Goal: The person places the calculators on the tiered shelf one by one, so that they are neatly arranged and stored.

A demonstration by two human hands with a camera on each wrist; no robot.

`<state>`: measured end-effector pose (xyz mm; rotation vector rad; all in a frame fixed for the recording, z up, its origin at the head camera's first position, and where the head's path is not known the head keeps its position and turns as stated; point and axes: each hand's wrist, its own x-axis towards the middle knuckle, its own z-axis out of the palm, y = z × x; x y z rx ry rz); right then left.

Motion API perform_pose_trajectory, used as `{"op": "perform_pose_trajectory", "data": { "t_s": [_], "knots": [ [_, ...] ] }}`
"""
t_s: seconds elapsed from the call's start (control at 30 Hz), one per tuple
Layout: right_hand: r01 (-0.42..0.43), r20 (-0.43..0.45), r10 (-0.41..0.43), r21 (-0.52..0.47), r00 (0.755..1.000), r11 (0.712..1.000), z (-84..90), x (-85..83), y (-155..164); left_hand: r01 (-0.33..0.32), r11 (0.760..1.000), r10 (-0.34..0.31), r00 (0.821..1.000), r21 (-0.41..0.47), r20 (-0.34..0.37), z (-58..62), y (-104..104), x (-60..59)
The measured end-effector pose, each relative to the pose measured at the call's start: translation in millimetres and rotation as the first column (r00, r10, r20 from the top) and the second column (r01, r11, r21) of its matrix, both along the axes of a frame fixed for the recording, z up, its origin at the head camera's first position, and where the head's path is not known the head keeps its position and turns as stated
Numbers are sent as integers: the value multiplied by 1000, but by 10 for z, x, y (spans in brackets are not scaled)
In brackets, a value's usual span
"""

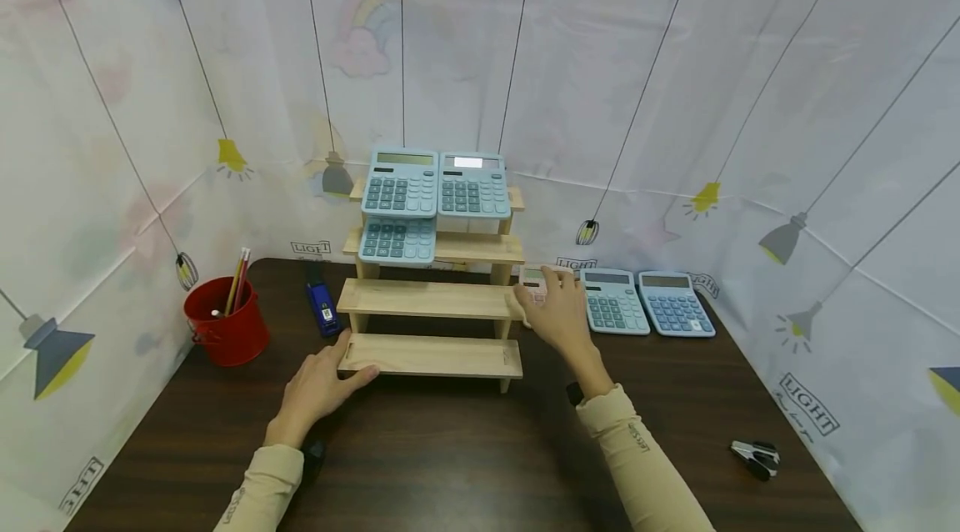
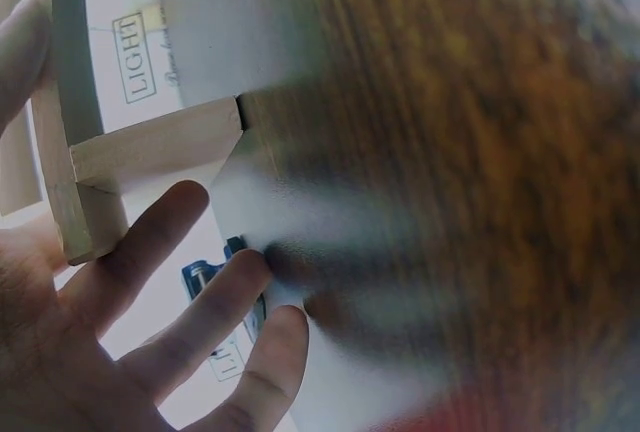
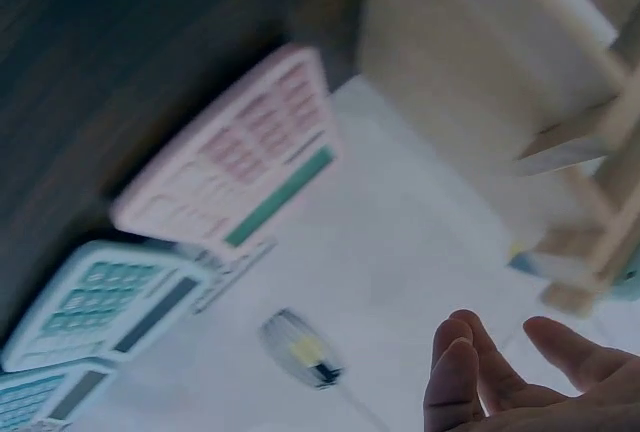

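A tiered wooden stand (image 1: pixel 420 298) with stepped shelves stands on the dark table. My left hand (image 1: pixel 315 388) rests at the left end of its lowest shelf (image 1: pixel 431 355), fingers spread and thumb along the front edge; nothing is gripped. My right hand (image 1: pixel 558 311) is beside the stand's right side, over a pink calculator (image 3: pixel 230 157) that it partly hides in the head view. In the right wrist view its fingers are loosely bent and apart from the calculator. Two blue calculators, one left (image 1: pixel 400 182) and one right (image 1: pixel 474 184), occupy the top shelf; another (image 1: pixel 397 241) sits one tier lower.
Right of the pink calculator lie a light-blue calculator (image 1: pixel 615 301) and a bluer one (image 1: pixel 676 303). A red bucket (image 1: pixel 227 323) with pencils and a blue stapler (image 1: pixel 323 308) stand left. A staple remover (image 1: pixel 756 459) lies front right. Printed curtain (image 1: pixel 637 98) surrounds the table's back.
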<state>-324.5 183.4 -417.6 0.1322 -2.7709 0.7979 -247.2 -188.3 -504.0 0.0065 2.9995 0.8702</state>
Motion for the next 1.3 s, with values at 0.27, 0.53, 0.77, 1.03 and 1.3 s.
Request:
{"op": "perform_pose_trajectory", "data": {
  "t_s": [0.27,0.53,0.77,1.03,1.3],
  "knots": [
    [113,127,-124,91,984,989,-345,-258,471,-4,1000,4,1000,0,-1,-13,-3,2],
    [151,219,-179,139,959,979,-581,-450,604,-5,1000,5,1000,-3,12,-31,-3,3],
    [124,259,-164,165,952,978,-681,-572,607,-16,1000,16,1000,-1,-6,-23,-8,-4],
    [89,279,-131,158,951,983,-697,-668,603,-19,1000,19,1000,1,-4,8,-7,-13],
    [82,318,-133,169,939,982,-727,-739,554,-18,1000,18,1000,2,-7,-17,-19,-7]
  ]
}}
